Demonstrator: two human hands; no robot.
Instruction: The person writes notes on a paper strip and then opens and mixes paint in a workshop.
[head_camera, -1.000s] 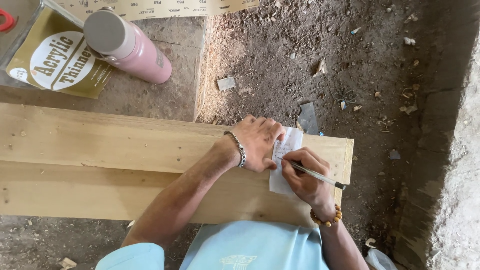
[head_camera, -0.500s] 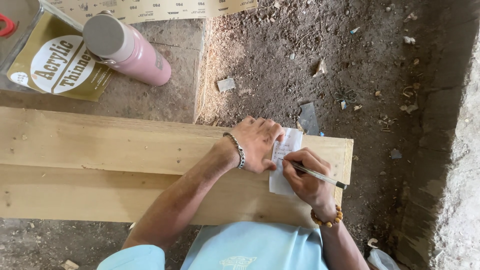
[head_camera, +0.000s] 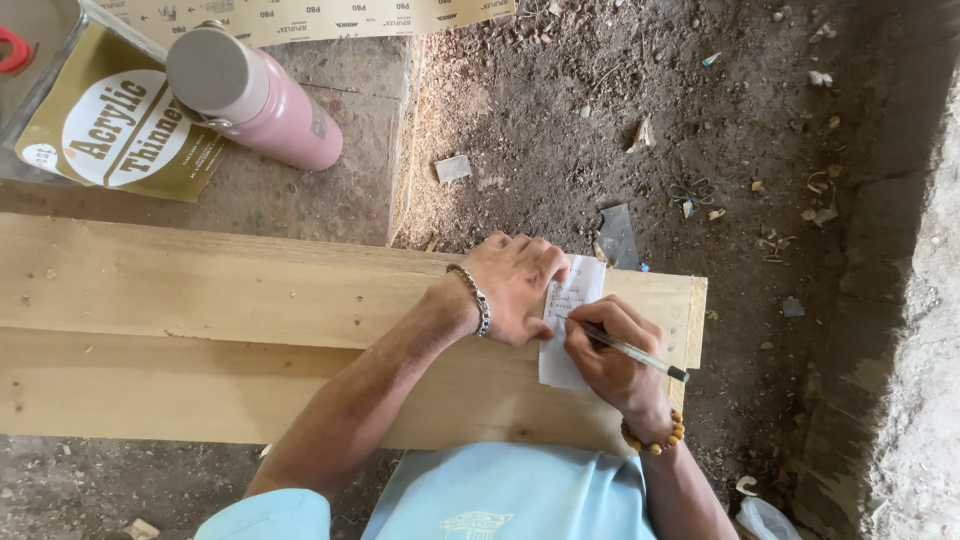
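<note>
A small white slip of paper (head_camera: 572, 300) with handwriting lies near the right end of a pale wooden plank (head_camera: 200, 330). My left hand (head_camera: 515, 285), with a metal bracelet at the wrist, rests knuckles-up on the paper's left edge and pins it to the wood. My right hand (head_camera: 610, 355), a beaded bracelet at its wrist, grips a thin pen (head_camera: 635, 352) whose tip touches the paper's middle. The paper's lower part is hidden under my right hand.
A pink bottle with a grey cap (head_camera: 250, 95) lies on a concrete slab at upper left, beside a gold-and-white labelled tin (head_camera: 115, 130). Sandpaper sheets (head_camera: 300, 15) run along the top edge. Dirt ground with small debris (head_camera: 620, 235) spreads right of the plank.
</note>
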